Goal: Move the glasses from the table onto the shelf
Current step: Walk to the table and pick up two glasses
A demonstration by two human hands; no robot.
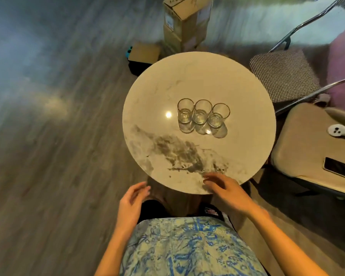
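Three clear glasses stand upright in a row, touching side by side, on the round marble table (pixel 197 76): a left glass (pixel 185 110), a middle glass (pixel 202 112) and a right glass (pixel 218 115). My right hand (pixel 226 191) hovers over the table's near edge, fingers apart, holding nothing. My left hand (pixel 132 202) hangs just off the near-left rim, also empty with fingers spread. Both hands are well short of the glasses. No shelf is in view.
Stacked cardboard boxes (pixel 184 24) stand on the wooden floor beyond the table. A chair with a checked cushion (pixel 283 76) is at the right. A beige seat (pixel 311 148) carries a white controller (pixel 339 132) and a phone (pixel 340 170).
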